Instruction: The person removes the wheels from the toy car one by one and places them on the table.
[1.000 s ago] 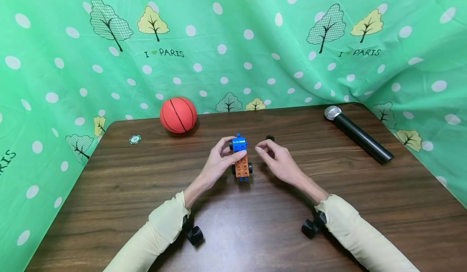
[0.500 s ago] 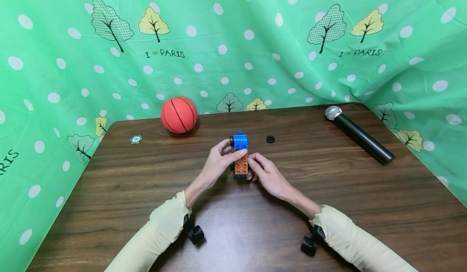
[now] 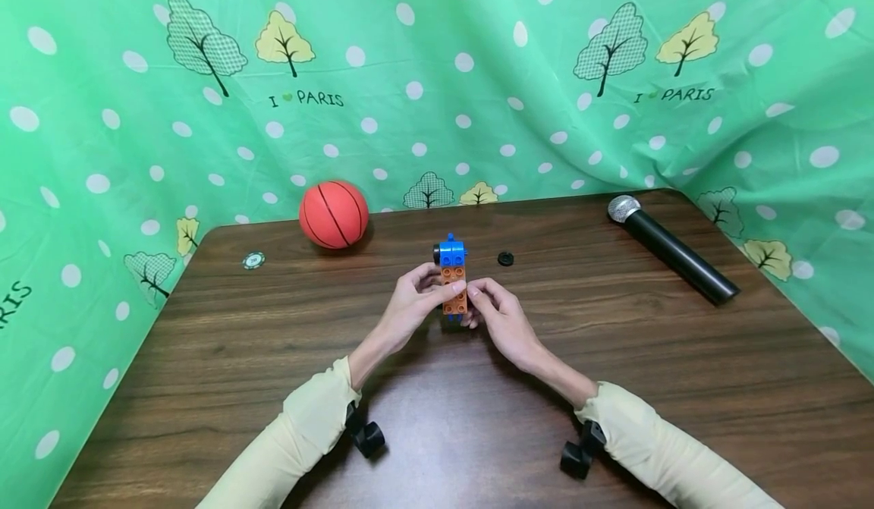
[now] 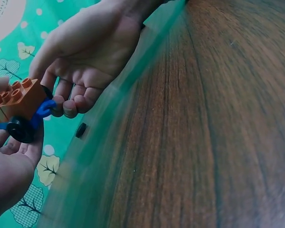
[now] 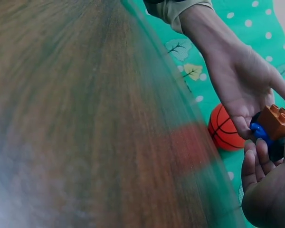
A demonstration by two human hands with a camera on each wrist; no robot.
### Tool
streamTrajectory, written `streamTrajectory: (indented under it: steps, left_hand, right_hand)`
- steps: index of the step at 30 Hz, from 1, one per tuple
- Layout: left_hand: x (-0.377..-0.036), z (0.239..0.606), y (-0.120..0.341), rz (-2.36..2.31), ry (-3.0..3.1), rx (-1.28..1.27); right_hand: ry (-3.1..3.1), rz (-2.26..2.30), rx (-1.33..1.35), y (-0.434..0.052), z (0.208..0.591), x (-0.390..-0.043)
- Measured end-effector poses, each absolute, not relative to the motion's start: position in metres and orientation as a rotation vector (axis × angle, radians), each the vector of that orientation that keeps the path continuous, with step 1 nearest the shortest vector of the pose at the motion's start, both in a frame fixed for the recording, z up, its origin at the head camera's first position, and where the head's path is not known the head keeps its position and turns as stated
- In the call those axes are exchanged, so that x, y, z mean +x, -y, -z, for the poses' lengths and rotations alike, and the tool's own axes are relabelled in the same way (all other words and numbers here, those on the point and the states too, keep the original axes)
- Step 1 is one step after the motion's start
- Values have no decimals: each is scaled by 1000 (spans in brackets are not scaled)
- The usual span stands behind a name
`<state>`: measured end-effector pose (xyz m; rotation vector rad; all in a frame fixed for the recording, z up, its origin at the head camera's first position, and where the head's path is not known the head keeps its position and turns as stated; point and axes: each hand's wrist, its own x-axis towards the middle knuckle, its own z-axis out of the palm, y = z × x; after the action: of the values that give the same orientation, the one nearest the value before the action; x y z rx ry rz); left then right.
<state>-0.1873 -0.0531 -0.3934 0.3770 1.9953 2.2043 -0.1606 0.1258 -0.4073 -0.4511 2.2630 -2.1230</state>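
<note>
Both hands hold a toy block car (image 3: 453, 278) lifted above the table (image 3: 273, 357). Left hand (image 3: 410, 308) fingers curl round its left side, thumb tip on the orange brick (image 3: 454, 296). Right hand (image 3: 501, 319) pinches the orange brick's right side, fingertips (image 3: 473, 290) touching the left thumb. Blue brick (image 3: 451, 252) sticks out beyond the fingers, away from the person. Loose black wheel (image 3: 505, 259) lies past the right fingers, apart. Basketball (image 3: 333, 214) sits far left, microphone (image 3: 669, 249) far right.
</note>
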Motion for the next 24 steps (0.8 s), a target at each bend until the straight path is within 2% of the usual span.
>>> streamTrajectory:
  steps: [12,24]
  left_hand:
    - [-186,393,52,-2221,-1975,372]
    - [-186,394,51,-2288,-1918,351]
  right_hand:
    - [-2268,2130,-408,-121,407,-158]
    - [-2385,2064,-581,-119,412,-159]
